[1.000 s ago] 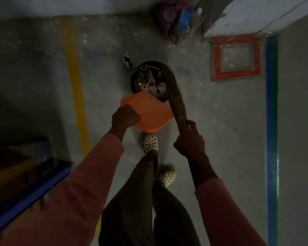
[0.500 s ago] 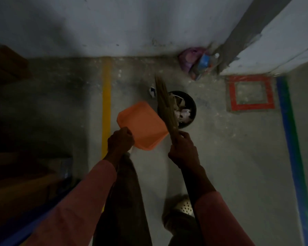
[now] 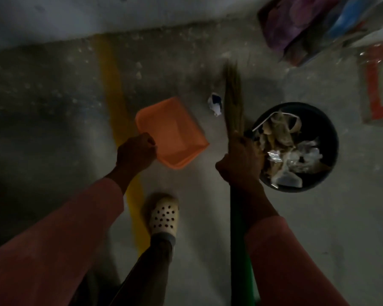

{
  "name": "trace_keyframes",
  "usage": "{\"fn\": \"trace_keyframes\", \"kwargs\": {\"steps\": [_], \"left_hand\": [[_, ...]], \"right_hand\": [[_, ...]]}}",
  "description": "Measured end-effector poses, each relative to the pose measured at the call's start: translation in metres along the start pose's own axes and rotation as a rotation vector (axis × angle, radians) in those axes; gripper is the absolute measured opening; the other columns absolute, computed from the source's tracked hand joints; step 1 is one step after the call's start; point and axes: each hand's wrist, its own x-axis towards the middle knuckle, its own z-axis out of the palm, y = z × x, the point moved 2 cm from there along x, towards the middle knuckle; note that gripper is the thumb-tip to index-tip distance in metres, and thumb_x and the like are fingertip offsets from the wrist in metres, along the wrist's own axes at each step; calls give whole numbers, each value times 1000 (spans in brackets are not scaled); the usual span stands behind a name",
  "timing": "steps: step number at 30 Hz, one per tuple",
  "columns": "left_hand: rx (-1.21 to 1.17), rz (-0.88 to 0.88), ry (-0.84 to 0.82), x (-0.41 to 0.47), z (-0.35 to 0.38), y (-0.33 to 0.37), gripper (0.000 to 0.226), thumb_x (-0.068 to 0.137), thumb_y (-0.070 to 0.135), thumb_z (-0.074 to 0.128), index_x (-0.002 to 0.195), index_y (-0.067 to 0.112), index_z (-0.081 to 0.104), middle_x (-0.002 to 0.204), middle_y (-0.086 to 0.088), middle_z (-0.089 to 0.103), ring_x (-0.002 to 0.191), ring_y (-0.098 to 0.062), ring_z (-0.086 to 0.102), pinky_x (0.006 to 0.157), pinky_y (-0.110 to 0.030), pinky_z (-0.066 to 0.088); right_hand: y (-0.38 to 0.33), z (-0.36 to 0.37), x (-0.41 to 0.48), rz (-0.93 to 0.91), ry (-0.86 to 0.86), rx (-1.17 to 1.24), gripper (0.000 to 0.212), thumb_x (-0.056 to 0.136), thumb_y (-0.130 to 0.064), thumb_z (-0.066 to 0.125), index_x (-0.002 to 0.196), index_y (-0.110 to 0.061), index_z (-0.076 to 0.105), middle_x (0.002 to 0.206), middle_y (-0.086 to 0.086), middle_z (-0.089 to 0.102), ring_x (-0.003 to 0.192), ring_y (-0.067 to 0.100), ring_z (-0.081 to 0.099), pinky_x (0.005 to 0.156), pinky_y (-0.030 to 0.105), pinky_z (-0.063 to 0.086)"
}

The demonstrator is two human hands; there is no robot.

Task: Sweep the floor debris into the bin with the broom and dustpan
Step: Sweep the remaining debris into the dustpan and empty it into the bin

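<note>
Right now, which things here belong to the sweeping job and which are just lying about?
For the job: broom, orange dustpan, black bin, crumpled scrap on the floor.
Lying about: purple bag, red square floor marking, yellow floor line.

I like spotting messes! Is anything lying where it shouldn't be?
Yes: a crumpled white-and-blue scrap lies on the floor, outside the full bin, between the orange dustpan and the broom bristles.

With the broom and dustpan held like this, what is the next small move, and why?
Probably lower the orange plastic dustpan in the left hand to the floor beside the crumpled white-and-blue paper scrap. That scrap lies outside the round black bin, right next to the straw broom held by the right hand.
</note>
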Motion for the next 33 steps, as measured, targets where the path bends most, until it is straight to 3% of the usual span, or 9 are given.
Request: {"fn": "trace_keyframes", "kwargs": {"steps": [5, 9, 12, 15, 24, 33], "left_hand": [[-14, 95, -28, 66, 18, 2, 36, 79, 45, 55, 106, 23, 64, 109, -10, 70, 103, -35, 65, 79, -38, 51], [-57, 137, -33, 99, 34, 8, 19, 87, 27, 67, 106, 24, 66, 110, -6, 71, 104, -35, 64, 75, -35, 47], [-97, 167, 57, 106, 36, 11, 15, 87, 31, 69, 100, 24, 66, 106, -5, 72, 103, -35, 65, 74, -35, 47], [-133, 179, 99, 101, 29, 11, 15, 87, 34, 70, 99, 25, 67, 105, -4, 72, 102, -34, 65, 74, -35, 45], [-193, 173, 150, 27, -33, 47, 17, 86, 41, 69, 98, 29, 65, 101, 3, 73, 98, -31, 66, 73, -36, 51], [-310, 167, 230, -120, -76, 89, 12, 88, 36, 71, 96, 30, 66, 101, 4, 74, 96, -27, 67, 74, -34, 51]], "right_hand": [[-6, 41, 42, 69, -65, -69, 85, 84, -21, 70, 156, -20, 25, 150, 8, 32, 122, 39, 54, 84, 38, 44], [-7, 70, 36, 29, -178, -59, 87, 83, -17, 70, 157, -24, 24, 154, 2, 28, 106, 35, 61, 77, 38, 51], [-5, 84, 14, -40, -172, -68, 90, 86, -14, 66, 160, -29, 16, 159, -2, 20, 93, 29, 63, 64, 31, 40], [-1, 84, -13, -41, -108, -57, 88, 90, -16, 63, 161, -30, 13, 164, -4, 14, 92, 24, 63, 62, 30, 39], [-8, 22, -125, -162, -54, -5, 89, 91, -18, 64, 161, -34, 11, 167, -5, 11, 90, 22, 63, 56, 27, 46], [27, -56, -251, -202, 67, 21, 89, 89, -18, 67, 161, -31, 17, 166, -1, 21, 87, 23, 65, 51, 24, 45]]}}
